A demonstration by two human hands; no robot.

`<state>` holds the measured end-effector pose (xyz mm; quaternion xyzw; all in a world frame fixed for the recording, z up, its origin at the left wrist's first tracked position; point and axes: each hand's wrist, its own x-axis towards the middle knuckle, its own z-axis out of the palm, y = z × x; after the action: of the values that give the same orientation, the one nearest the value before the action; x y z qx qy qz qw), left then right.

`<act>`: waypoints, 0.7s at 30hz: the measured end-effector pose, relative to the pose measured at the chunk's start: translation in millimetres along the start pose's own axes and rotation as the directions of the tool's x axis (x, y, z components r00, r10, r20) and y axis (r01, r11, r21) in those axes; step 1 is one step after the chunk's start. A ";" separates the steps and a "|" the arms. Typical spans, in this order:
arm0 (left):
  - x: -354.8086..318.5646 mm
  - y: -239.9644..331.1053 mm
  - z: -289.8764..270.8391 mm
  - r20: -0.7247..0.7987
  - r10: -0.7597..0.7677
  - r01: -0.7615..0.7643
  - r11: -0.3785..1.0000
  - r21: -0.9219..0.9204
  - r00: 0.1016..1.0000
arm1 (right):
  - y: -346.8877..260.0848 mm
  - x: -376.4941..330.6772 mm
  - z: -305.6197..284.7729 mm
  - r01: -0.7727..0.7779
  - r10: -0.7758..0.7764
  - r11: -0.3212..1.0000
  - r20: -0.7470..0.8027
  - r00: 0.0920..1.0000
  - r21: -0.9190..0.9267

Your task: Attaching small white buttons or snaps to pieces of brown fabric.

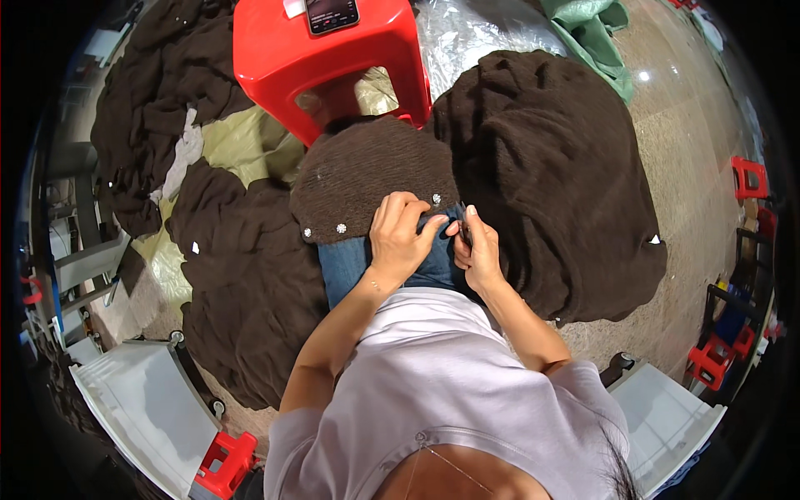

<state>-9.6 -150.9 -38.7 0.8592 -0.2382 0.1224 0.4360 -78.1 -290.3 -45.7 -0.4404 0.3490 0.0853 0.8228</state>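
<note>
The left hand (402, 236) curls its fingers around the edge of a brown knit piece (367, 179) with shiny buttons, in the middle of the frame. The right hand (477, 250) pinches a small dark tool (463, 223) beside it. Big brown piles (550, 175) lie around, and a red stool (325, 58) stands above.

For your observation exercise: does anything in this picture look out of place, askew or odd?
A phone lies on a red stool, an unusual perch. Otherwise nothing stands out: both hands, left and right, work on the brown knit.
</note>
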 end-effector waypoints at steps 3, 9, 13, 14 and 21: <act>3.0 1.4 11.7 0.015 -0.006 0.004 0.995 0.103 1.000 | 1.6 -0.3 -1.8 0.011 -0.011 1.000 -0.004 1.000 0.007; 3.2 2.0 12.4 0.051 -0.161 0.160 0.987 0.015 0.986 | -5.4 4.5 -7.8 0.007 -0.002 0.994 0.045 0.999 -0.113; 6.0 -1.9 5.6 0.173 -0.371 0.405 0.877 -0.258 0.913 | -9.4 4.3 -1.6 0.026 -0.001 0.973 0.109 0.994 -0.231; 6.2 -4.4 5.7 0.188 -0.396 0.437 0.841 -0.317 0.899 | -9.1 4.4 0.3 0.034 -0.004 0.969 0.123 0.992 -0.247; 6.0 -5.2 0.7 0.282 -0.517 0.588 0.736 -0.336 0.808 | -13.5 7.3 9.8 -0.046 0.077 0.979 0.153 0.985 -0.201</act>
<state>-1.8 -150.6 -40.2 0.7877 -0.0281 -0.1391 0.5994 -61.8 -291.9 -37.8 -0.5004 0.2853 0.1798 0.7974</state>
